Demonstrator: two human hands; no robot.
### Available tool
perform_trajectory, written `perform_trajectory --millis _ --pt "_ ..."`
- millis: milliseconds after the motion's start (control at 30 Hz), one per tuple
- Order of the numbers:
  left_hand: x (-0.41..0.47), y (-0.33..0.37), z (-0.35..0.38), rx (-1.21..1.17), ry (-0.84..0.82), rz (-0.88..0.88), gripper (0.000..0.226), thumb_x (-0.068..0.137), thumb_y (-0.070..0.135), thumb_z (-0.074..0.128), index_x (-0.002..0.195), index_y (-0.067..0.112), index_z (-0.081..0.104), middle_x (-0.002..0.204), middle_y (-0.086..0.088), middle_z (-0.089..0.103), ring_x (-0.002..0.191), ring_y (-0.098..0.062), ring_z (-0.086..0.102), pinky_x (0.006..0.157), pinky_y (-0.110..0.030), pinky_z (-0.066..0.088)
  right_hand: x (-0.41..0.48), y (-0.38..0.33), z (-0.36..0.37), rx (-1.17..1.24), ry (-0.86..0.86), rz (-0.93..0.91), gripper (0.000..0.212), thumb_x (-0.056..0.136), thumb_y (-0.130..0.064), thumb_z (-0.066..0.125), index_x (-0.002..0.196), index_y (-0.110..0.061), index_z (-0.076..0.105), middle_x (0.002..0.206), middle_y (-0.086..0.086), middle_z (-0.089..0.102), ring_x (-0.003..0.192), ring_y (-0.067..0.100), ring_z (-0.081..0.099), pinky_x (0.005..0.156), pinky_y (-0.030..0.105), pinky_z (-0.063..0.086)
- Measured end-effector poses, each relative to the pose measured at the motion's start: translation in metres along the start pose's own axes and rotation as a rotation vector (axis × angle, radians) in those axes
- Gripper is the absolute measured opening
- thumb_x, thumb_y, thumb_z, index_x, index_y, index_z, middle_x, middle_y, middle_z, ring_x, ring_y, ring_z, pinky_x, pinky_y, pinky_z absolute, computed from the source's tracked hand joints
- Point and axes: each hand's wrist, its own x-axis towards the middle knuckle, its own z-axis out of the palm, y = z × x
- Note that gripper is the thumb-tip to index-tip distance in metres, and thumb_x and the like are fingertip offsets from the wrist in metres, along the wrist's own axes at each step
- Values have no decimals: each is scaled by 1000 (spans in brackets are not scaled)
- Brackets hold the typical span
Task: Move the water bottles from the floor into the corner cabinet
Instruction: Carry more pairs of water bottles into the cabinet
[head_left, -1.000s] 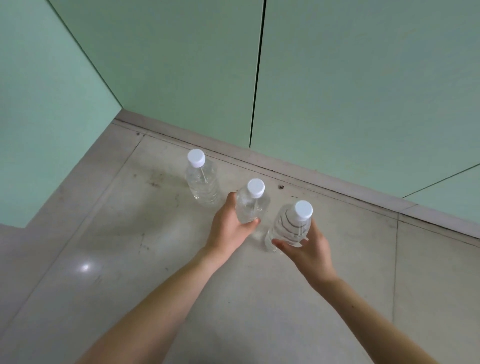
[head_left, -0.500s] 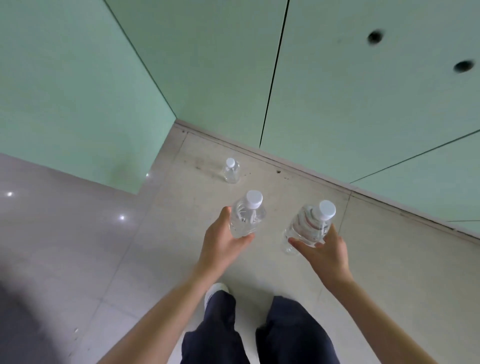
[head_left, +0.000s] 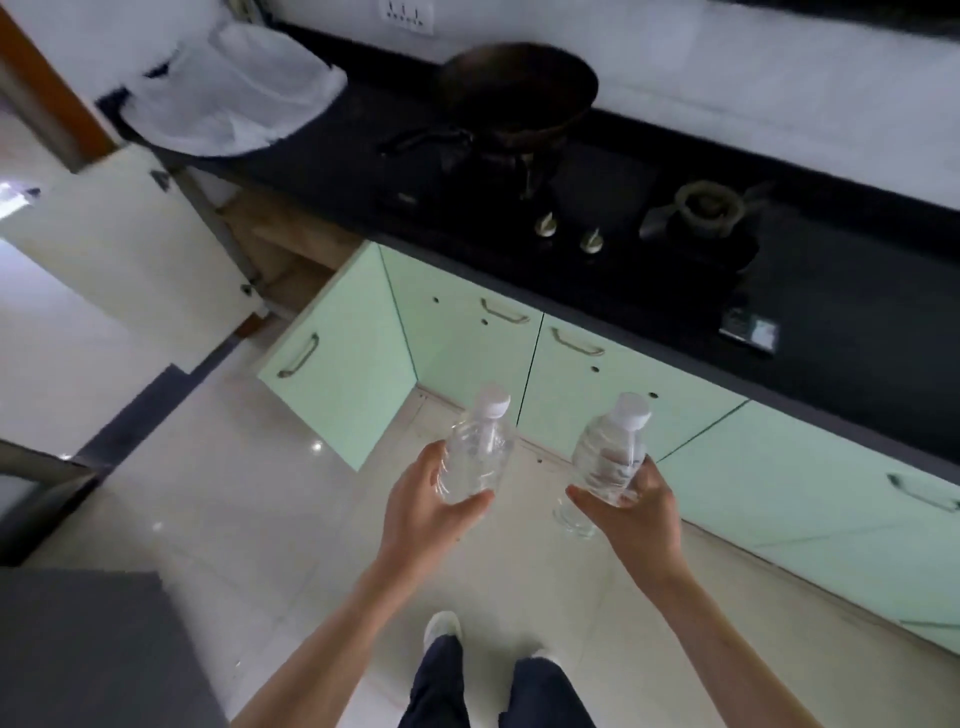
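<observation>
Head view shows two clear, white-capped water bottles lifted off the floor (head_left: 234, 493), one in each hand. The left bottle (head_left: 475, 457) stands almost upright in the left hand (head_left: 431, 512), whose fingers (head_left: 434, 460) curl round its lower half, with the thumb across the near side. The right bottle (head_left: 610, 457) leans a little, cap away from the body. The right hand (head_left: 634, 514) grips it round the middle, and its base shows just below the fingers. The two bottles are side by side and apart.

Beyond the fingers, green cabinet doors (head_left: 467, 332) with metal handles meet in an inside corner, and all of them look closed. Further left of the fingers, a pale door (head_left: 130, 234) hangs open on a wood-lined cabinet (head_left: 291, 249). Above the cabinets runs a black bench (head_left: 857, 291) carrying a gas hob with a dark wok (head_left: 519, 88) and, toward the left end, a white bag (head_left: 234, 98). Below the fingers, dark trousers (head_left: 436, 686) and a pale shoe (head_left: 441, 629) stand on the floor.
</observation>
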Motion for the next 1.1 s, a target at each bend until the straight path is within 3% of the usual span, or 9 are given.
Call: perform_trajectory --millis 167,267,400,500,567,733,867,1000,1100 --pt "-44 44 -41 -76 203 18 39 61 42 76 96 37 60 84 16 67 76 -3 62 65 -18 48 -23 -43 -7 57 -118 -129 39 69 -6 86 99 -20 66 88 -6 75 79 11 72 67 19 54" --pt "-77 40 -48 -119 308 -92 34 66 32 81 93 35 61 84 11 67 79 -6 63 68 -26 51 -35 -48 0 30 -228 -181 37 69 -9 86 99 -21 67 91 -4 74 82 13 70 71 28 54" --pt "-127 20 -54 -69 453 -214 35 68 30 83 82 43 54 80 13 66 75 -1 62 64 -17 47 -55 -38 20 -30 -398 -200 36 67 -12 88 95 -22 68 86 -4 74 79 14 70 68 28 53" --pt "-166 -5 -58 -21 543 -306 39 70 37 84 86 45 50 83 18 64 76 -1 62 64 -14 48 -70 -24 43 -102 -523 -217 36 60 -24 88 90 -23 68 82 -3 75 79 19 71 71 37 58" --pt "-192 -20 -64 -28 607 -359 40 71 44 83 94 45 51 88 23 63 79 0 63 65 -12 49 -83 -21 60 -144 -589 -248 35 62 -20 90 88 -21 67 79 -5 74 74 14 70 66 34 57" --pt "-232 -47 -98 -54 764 -472 38 74 43 81 98 39 52 89 25 59 79 1 61 67 -9 45 -108 -33 121 -201 -731 -362 41 62 -18 93 94 -18 66 80 -8 73 70 0 65 58 10 48" --pt "-237 -75 -147 -25 848 -552 41 72 44 82 98 37 51 86 25 58 77 3 60 62 -8 41 -124 -58 188 -204 -831 -403 42 62 -17 93 95 -15 66 82 -6 73 70 -1 65 59 7 45" --pt "-229 -116 -205 -11 885 -595 47 70 44 83 102 33 51 86 18 61 78 -1 61 63 -9 42 -140 -83 266 -178 -870 -395 45 57 -34 85 93 -17 65 77 -8 72 69 1 65 58 10 47" --pt "-221 -148 -249 -5 872 -587 45 70 41 85 99 33 52 84 17 61 75 -1 61 63 -11 43 -149 -93 317 -191 -856 -399 48 58 -34 87 95 -14 64 79 -3 72 69 3 67 58 13 50"
